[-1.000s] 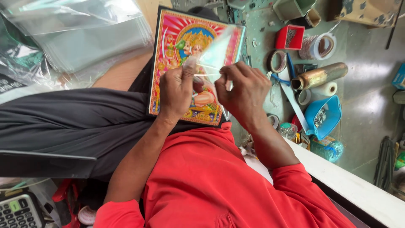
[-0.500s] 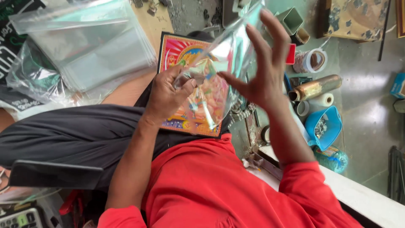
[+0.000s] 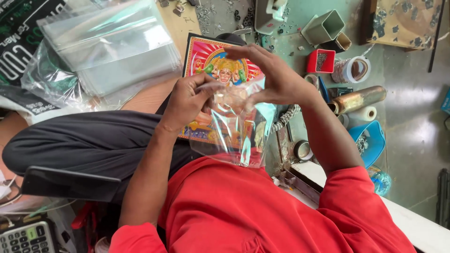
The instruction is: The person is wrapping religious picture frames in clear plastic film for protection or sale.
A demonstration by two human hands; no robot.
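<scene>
The clear plastic sleeve [image 3: 236,133] is up in the air right in the middle of the shot, held just above the person's lap and hanging down toward the red shirt [image 3: 262,211]. The left hand [image 3: 187,100] has it pinched at the top edge, thumb against the curled fingers. The right hand [image 3: 274,77] grips the same top edge from the other side, fingers bent and arched over with the thumb tucked under, so both hands are pulling at the sleeve's mouth.

Right behind the sleeve, resting on the dark trousers [image 3: 89,138], is a bright framed picture [image 3: 213,65] in reds and yellows, partly seen through the plastic. Far left there's a stack of more clear bags [image 3: 105,47]. Off to the right, the floor has a red box [image 3: 321,61], a tape roll [image 3: 351,69], a brass-coloured cylinder [image 3: 358,98] and a blue tray [image 3: 368,143]. A calculator [image 3: 26,236] sits at near left.
</scene>
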